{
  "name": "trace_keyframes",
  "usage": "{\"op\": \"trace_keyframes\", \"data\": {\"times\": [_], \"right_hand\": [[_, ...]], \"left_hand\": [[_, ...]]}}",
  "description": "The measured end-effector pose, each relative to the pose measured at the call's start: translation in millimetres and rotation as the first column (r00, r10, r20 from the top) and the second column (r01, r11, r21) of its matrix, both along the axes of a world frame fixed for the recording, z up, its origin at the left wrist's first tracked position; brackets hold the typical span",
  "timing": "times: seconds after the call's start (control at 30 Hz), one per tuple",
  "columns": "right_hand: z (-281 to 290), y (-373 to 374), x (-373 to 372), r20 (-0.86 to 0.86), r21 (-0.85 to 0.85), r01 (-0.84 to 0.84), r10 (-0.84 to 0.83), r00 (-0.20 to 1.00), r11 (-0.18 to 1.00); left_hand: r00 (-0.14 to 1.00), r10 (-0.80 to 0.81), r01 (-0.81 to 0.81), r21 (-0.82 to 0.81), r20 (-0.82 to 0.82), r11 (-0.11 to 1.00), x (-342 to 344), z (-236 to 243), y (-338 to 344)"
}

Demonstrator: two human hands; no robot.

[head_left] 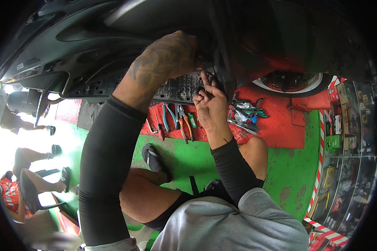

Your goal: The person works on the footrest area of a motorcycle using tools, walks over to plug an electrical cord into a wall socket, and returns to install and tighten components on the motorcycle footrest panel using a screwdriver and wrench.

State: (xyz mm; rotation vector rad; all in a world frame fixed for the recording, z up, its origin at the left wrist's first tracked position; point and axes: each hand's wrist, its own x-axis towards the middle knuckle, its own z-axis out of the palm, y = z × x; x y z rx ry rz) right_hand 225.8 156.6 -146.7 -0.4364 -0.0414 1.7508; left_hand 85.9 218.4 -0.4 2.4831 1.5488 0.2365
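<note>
In front of me is the dark plastic bodywork [104,37] of a scooter, above its studded black footboard [181,88]. My left hand [167,54] reaches up against the bodywork with bent knuckles. Its fingers curl toward a narrow gap, and their tips are hidden. A thin metallic piece [210,68] shows just beside them; whether the hand grips it is unclear. Lower and to the right, my right hand [211,102] is raised with the palm toward me. One finger points up near that piece, others are half bent and apart, and nothing visible lies in the palm.
Below the footboard, a red platform [280,129] carries orange-handled pliers [185,123], blue-handled pliers [170,117], a screwdriver [160,130] and a tool pile [247,115]. A wheel [287,83] is at right, near a glass cabinet [343,167]. People sit at left on the green floor [188,159].
</note>
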Motion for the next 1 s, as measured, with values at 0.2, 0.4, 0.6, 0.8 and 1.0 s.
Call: {"op": "trace_keyframes", "data": {"times": [0.2, 0.4, 0.6, 0.8, 1.0], "right_hand": [[-9.9, -53.2, 13.3, 0.110, 0.088, -0.108, 0.098, 0.989, 0.990], [-78.5, -140.0, 52.0, 0.143, -0.231, -0.313, 0.350, 0.926, 0.921], [-129.4, -184.4, 71.7, 0.235, -0.313, -0.316, 0.395, 0.888, 0.896], [-133.4, -177.3, 68.4, 0.360, -0.221, -0.345, 0.405, 0.841, 0.912], [-137.9, -178.0, 71.2, 0.376, -0.238, -0.384, 0.449, 0.810, 0.892]], "left_hand": [[0.950, -0.273, 0.309, 0.307, -0.155, 0.900, -3.2, -26.1, 34.5], [0.943, -0.223, 0.229, -0.004, -0.246, 0.973, 3.4, -4.0, 24.5], [0.867, -0.151, 0.181, 0.018, -0.475, 0.983, 14.9, 10.2, 15.4], [0.922, -0.141, 0.184, 0.087, -0.359, 0.979, 23.5, 19.8, 11.4], [0.889, -0.207, 0.217, -0.021, -0.408, 0.976, 24.1, 26.4, 6.6]]}}
